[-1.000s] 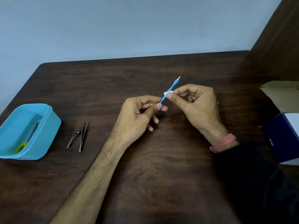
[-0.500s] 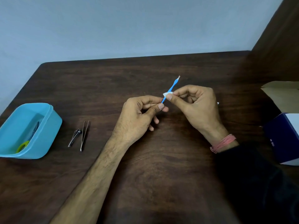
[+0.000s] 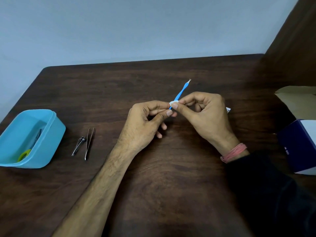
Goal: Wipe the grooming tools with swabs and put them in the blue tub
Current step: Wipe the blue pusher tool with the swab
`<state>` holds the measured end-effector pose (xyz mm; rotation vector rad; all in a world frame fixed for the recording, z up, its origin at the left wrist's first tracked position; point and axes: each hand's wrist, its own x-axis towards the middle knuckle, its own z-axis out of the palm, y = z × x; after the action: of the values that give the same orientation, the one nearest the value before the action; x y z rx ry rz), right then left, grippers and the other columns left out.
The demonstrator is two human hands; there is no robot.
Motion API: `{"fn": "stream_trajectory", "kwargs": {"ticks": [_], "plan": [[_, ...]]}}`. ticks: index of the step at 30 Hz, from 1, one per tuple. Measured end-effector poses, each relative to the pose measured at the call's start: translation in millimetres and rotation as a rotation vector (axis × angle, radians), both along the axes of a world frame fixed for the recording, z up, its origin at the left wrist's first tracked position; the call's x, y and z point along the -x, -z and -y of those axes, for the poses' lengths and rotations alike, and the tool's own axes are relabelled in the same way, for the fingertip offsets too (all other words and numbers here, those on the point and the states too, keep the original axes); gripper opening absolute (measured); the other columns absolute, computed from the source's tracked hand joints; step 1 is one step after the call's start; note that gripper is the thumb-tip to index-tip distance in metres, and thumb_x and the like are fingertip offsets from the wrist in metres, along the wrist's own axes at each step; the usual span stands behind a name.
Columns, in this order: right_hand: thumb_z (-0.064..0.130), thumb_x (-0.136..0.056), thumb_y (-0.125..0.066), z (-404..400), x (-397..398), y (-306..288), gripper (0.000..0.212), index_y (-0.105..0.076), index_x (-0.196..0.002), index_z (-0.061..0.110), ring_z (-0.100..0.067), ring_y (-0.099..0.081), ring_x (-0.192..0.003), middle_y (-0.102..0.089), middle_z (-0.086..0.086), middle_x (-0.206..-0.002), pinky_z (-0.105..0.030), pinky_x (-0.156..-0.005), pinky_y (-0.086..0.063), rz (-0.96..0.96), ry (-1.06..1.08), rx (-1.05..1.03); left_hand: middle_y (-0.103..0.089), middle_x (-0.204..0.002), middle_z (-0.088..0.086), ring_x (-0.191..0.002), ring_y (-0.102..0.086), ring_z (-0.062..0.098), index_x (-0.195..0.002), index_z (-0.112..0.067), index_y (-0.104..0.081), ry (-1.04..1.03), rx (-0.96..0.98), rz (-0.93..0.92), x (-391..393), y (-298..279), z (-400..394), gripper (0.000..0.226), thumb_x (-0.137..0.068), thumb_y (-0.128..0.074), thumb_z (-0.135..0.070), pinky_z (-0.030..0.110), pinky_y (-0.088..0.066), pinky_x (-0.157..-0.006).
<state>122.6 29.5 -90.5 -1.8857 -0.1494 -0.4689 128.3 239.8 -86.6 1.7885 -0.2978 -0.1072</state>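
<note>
Over the middle of the dark wooden table, my left hand pinches the lower end of a slim blue cuticle tool whose forked metal tip points up and away. My right hand pinches a small white swab wrapped around the tool's handle, just above my left fingertips. A nail clipper and metal tweezers lie side by side on the table at the left. Further left stands the blue tub, holding small scissors with a green handle.
A dark blue and white box sits at the right edge, with an open cardboard flap behind it. A small white scrap peeks out behind my right hand. A wall rises behind the table's far edge.
The swab in my right hand has slid slightly down the blue handle toward my left fingertips. Both hands stay almost in place.
</note>
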Motion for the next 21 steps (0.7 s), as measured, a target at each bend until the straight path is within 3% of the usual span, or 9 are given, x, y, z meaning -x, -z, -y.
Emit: {"fn": "stream_trajectory", "kwargs": {"ticks": [3,6,8,12,21], "plan": [[0.028,-0.091,-0.093,-0.3,1.1,-0.3,0.010,-0.087,-0.088,0.020,-0.003,-0.042,-0.044,-0.075,0.013,-0.068,-0.013,-0.049,-0.030,0.007,0.004,0.008,-0.086,-0.103,-0.004,-0.066,-0.068,0.013,-0.120,-0.023,-0.083,0.002,-0.004,-0.002,0.1,-0.4,0.0,0.018,-0.106,-0.074,-0.014,0.027,-0.055,-0.049],[0.031,-0.092,-0.092,-1.3,1.3,-0.1,0.013,-0.085,-0.084,0.024,-0.007,-0.035,-0.045,-0.078,0.011,-0.069,-0.027,-0.046,-0.030,-0.006,-0.006,0.051,-0.086,-0.107,-0.006,-0.065,-0.066,0.012,-0.122,-0.023,-0.083,0.012,-0.001,0.005,0.6,-1.4,0.6,0.022,-0.107,-0.073,-0.011,0.026,-0.056,-0.048],[0.032,-0.091,-0.092,-1.3,0.8,1.3,0.013,-0.085,-0.084,0.024,-0.007,-0.034,-0.045,-0.077,0.011,-0.068,-0.028,-0.046,-0.029,0.008,0.006,0.060,-0.086,-0.110,-0.008,-0.063,-0.064,0.011,-0.124,-0.026,-0.082,0.029,-0.016,0.010,0.7,-1.6,0.4,0.026,-0.107,-0.071,-0.009,0.027,-0.057,-0.049],[0.032,-0.089,-0.094,-3.0,1.2,0.5,0.013,-0.085,-0.085,0.023,-0.008,-0.035,-0.042,-0.061,0.021,-0.053,-0.018,-0.050,-0.029,0.033,0.020,0.108,-0.085,-0.113,-0.014,-0.060,-0.061,0.009,-0.129,-0.033,-0.078,0.055,-0.044,0.035,1.3,-1.9,-0.2,0.037,-0.110,-0.065,-0.004,0.028,-0.059,-0.051],[0.027,-0.089,-0.095,-6.0,4.1,-3.1,0.013,-0.086,-0.085,0.018,-0.002,-0.051,-0.045,-0.056,0.033,-0.053,-0.010,-0.054,-0.031,0.069,0.036,0.188,-0.085,-0.113,-0.015,-0.058,-0.060,0.008,-0.133,-0.031,-0.076,0.053,-0.067,0.027,1.6,-3.8,-1.2,0.036,-0.111,-0.064,-0.005,0.026,-0.058,-0.051]]}}
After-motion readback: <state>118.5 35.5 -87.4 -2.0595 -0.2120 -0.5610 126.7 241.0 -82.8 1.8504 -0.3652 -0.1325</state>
